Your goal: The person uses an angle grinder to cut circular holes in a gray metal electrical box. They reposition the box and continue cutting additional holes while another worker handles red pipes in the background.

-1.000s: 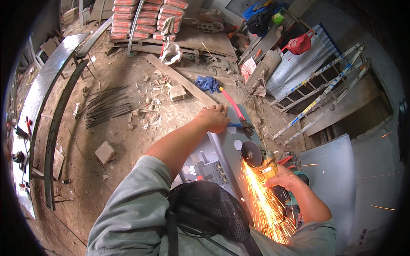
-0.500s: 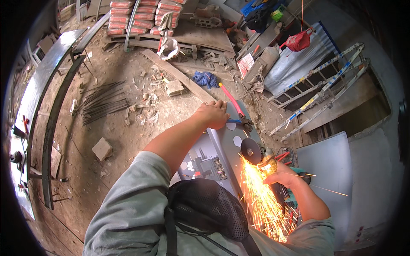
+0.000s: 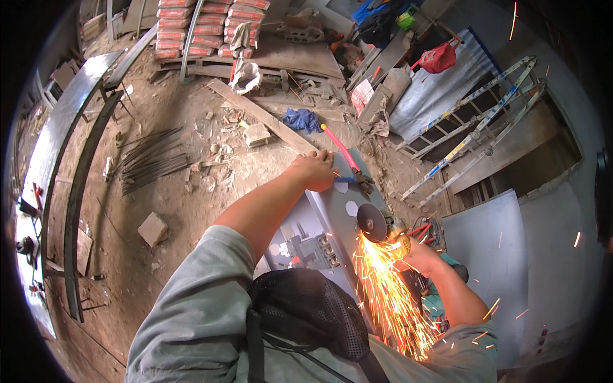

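A grey metal electrical cabinet [image 3: 350, 216] with cut-out holes in its side lies in front of me, breakers [image 3: 313, 252] showing inside. My left hand [image 3: 313, 170] is closed over its far edge, fingers partly hidden. My right hand [image 3: 418, 256] grips a yellow angle grinder [image 3: 400, 244]. Its dark disc [image 3: 372, 223] is at the cabinet's side, and a dense stream of sparks [image 3: 389, 293] pours toward me. Beyond the disc, a long-handled cutter [image 3: 345, 148] with a red handle rests on the cabinet near my left hand.
A wooden plank [image 3: 262, 115] lies beyond my left hand, near a blue cloth [image 3: 301, 120]. Rods [image 3: 150, 159] and a broken block [image 3: 153, 230] lie on the dirt floor. A ladder [image 3: 476, 131] leans at right, above a pale sheet [image 3: 488, 255]. Stacked sacks [image 3: 207, 32] stand far off.
The grinder stays at nearly the same place on the cabinet, still throwing sparks. More stray sparks now fly out to the right. My left hand keeps its hold, and the view has shifted slightly.
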{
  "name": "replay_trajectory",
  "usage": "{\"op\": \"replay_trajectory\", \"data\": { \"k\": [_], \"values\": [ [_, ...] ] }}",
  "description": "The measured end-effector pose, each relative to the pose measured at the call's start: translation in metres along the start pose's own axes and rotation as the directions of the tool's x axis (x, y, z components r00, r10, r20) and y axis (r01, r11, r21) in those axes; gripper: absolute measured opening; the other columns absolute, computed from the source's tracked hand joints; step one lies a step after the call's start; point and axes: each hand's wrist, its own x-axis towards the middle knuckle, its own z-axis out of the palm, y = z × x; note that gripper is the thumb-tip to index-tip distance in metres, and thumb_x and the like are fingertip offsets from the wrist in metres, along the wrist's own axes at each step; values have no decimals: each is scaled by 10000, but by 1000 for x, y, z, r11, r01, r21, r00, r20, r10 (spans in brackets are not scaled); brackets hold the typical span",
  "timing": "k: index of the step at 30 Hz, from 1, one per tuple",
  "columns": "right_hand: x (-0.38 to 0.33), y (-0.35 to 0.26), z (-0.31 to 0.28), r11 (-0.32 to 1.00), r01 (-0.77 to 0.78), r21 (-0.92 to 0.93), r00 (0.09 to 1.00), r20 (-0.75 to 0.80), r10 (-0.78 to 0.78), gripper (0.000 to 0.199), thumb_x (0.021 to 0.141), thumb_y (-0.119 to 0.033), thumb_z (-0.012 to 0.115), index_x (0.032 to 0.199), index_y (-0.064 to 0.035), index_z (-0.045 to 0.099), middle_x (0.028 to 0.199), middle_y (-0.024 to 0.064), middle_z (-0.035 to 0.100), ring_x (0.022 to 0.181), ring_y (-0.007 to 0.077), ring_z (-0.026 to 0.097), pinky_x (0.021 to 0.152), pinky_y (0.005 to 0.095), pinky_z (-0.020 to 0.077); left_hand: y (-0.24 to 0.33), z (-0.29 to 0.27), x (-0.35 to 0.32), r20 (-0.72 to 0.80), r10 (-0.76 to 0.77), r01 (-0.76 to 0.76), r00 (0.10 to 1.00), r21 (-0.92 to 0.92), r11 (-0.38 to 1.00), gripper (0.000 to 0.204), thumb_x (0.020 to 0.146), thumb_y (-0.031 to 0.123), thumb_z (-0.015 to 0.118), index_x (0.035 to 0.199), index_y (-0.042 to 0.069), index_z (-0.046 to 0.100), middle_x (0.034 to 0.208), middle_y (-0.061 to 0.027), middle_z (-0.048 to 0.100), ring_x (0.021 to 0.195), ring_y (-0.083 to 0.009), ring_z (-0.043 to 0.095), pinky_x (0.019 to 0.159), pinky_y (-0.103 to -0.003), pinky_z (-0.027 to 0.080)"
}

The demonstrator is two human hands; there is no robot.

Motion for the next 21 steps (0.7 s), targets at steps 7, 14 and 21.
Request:
{"op": "replay_trajectory", "data": {
  "k": [7,14,21],
  "values": [
    [-22,-19,6,995,4,101,1000,-1,-4,555,749,59,862,1257,1,647,957,87,732,781,209,750,694,365,606,-7,8,7,1,22,-22,1000,61,998,681,1167,442,354,1735,70,313,1816,-187,258,1629,-453,346,1244,-679,387],
    [-14,-9,2,995,1,104,1000,22,-3,595,774,51,850,1313,-25,609,953,97,726,769,214,742,693,378,604,-5,8,10,4,31,-32,1000,69,997,645,1169,433,342,1715,90,364,1810,-207,254,1619,-476,351,1230,-691,399],
    [-6,-3,1,994,-1,109,1000,13,0,636,742,75,875,1323,-11,630,1027,85,731,843,205,749,719,369,607,0,2,3,7,24,-24,1000,66,998,683,1174,443,334,1726,42,307,1811,-207,253,1618,-474,357,1229,-680,399]
  ]
}}
